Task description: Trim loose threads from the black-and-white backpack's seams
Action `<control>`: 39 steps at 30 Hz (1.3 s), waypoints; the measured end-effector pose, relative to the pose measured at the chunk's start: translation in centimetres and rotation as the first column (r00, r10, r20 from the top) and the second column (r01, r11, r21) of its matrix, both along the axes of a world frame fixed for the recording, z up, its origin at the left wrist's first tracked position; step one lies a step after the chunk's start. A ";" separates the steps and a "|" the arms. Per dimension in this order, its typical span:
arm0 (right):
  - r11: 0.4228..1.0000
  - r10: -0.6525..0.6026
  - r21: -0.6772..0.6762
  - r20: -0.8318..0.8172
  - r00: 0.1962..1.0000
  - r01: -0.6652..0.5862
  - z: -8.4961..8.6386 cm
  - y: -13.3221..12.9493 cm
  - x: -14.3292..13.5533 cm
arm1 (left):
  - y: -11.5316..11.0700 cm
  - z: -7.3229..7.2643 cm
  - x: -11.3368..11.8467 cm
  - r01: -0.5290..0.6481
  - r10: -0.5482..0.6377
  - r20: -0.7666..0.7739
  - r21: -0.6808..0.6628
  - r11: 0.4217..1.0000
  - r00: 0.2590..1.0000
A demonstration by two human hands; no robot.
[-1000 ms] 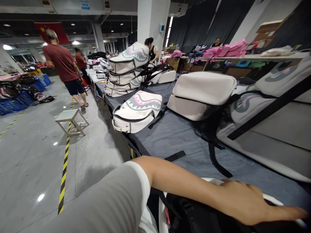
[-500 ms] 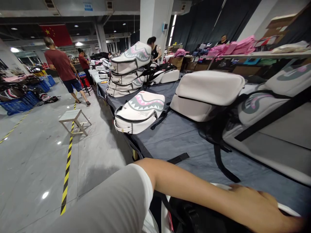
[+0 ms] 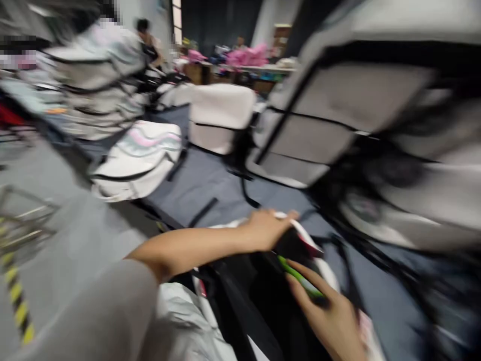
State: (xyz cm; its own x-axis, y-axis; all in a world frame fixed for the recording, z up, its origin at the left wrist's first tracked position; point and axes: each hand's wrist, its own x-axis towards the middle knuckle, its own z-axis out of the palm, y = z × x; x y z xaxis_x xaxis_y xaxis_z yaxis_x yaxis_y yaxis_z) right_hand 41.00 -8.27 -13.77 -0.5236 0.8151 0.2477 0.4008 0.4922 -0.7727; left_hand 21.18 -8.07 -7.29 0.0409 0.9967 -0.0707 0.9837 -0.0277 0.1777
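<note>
In front of me lies a backpack (image 3: 259, 286) with its black side up and white edges showing. My left hand (image 3: 265, 229) reaches across and grips its far white rim, with the fingers partly hidden behind the edge. My right hand (image 3: 332, 316) is over the black side, closed round a slim bright green tool (image 3: 300, 277). The tool's tip points toward my left hand, and blur hides its exact kind. Red trim shows along the rim beside the left hand.
A white backpack with a wavy pink and grey print (image 3: 146, 150) lies on the grey-covered table (image 3: 210, 175). Stacked white backpacks stand at back left (image 3: 101, 85) and on the right (image 3: 319, 130). Loose black straps cross the cloth. A person (image 3: 148, 45) stands behind the far stack.
My view has swung right and down. My right hand with the green tool has come into sight over the backpack. The left hand remains at the backpack's rim.
</note>
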 end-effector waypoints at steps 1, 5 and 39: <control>0.999 -0.005 -0.044 0.010 1.000 0.005 0.4 -0.5 0.7 | 0.0 -0.2 -0.1 0.002 -0.002 0.010 0.011 1.000 1.000; 0.989 -0.055 -0.138 -0.032 0.998 0.050 1.5 -1.1 0.7 | 1.4 -2.2 0.0 -0.006 0.006 0.009 0.049 0.999 1.000; 0.984 -0.158 -0.080 0.033 0.987 0.160 0.3 0.8 -2.7 | 4.8 -1.4 0.5 0.076 -0.124 -0.225 -0.210 0.975 0.966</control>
State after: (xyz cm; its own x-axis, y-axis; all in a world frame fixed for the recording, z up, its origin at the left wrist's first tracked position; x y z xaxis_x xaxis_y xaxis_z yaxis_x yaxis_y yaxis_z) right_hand 38.27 -7.48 -13.43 -0.3913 0.9054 0.1645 0.4895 0.3562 -0.7959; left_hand 21.71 -3.27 -8.65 0.0978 0.9532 -0.2862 0.9922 -0.1158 -0.0469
